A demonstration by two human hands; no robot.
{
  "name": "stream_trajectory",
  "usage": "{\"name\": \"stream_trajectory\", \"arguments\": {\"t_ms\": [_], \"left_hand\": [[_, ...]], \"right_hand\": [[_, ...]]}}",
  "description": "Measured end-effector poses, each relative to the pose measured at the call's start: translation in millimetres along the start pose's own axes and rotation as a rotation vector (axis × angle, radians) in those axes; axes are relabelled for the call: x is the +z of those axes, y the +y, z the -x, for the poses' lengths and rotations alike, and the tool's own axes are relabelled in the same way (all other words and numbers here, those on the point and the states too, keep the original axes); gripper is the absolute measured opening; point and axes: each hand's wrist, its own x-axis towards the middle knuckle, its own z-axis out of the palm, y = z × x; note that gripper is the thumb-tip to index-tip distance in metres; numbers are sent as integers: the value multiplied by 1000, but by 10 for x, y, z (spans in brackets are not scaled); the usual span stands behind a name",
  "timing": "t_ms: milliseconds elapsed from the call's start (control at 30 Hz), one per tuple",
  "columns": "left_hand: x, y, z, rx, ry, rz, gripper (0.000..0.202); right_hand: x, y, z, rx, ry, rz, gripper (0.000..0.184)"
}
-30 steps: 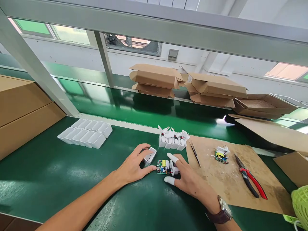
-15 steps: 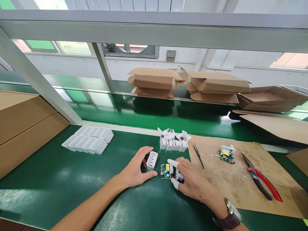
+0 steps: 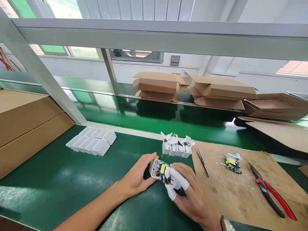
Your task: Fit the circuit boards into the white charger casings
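Observation:
Between thumb and fingers, my left hand (image 3: 141, 171) grips a white plastic charger case (image 3: 153, 169), tilted with its opening toward my right hand. My right hand (image 3: 190, 189), with white finger cots on thumb and forefinger, pinches a green circuit board (image 3: 164, 170) carrying a yellow transformer and small parts. The board's near end is at the mouth of the case; how far inside it sits I cannot tell. Behind my hands stands a row of several white cases (image 3: 176, 149) with white parts and wires on top.
At left are two rows of empty white cases (image 3: 92, 141). Tweezers (image 3: 202, 162), another circuit board (image 3: 232, 165) and red-black pliers (image 3: 271, 191) lie on a brown sheet (image 3: 226, 192) at right. Cardboard boxes (image 3: 158, 82) stand beyond the green belt (image 3: 115, 112); a large carton (image 3: 29, 118) is at left.
My left hand has taken hold of the case and tipped it. My right hand has lifted the circuit board and brought it to the case's opening. The view has shifted slightly.

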Motion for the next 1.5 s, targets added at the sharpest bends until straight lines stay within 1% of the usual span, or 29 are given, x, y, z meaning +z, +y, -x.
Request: {"name": "stream_trajectory", "arguments": {"t_ms": [100,233,367,600,800,967,1200,1333,1500], "left_hand": [[2,6,-7,38,11,-29,79],[-1,3,-16,65,19,-59,77],[-21,17,-28,97,22,-93,77],[-57,38,-31,94,-9,-99,78],[-71,44,-32,89,-11,-96,77],[-66,38,-14,85,-27,-101,75],[-58,60,-25,112,1,-99,71],[-40,60,-27,126,23,-98,71],[-39,89,-36,126,36,-77,71]], "right_hand": [[27,-3,54,-17,-23,26,62],[27,-1,56,-16,-20,54,63],[34,2,51,11,-36,61,69],[51,4,73,45,-70,34,74],[75,18,71,38,-75,33,71],[63,13,67,29,-75,25,71],[85,-6,67,70,-80,-48,68],[92,-18,76,65,-109,-103,69],[57,-44,51,66,-101,-157,71]]}}
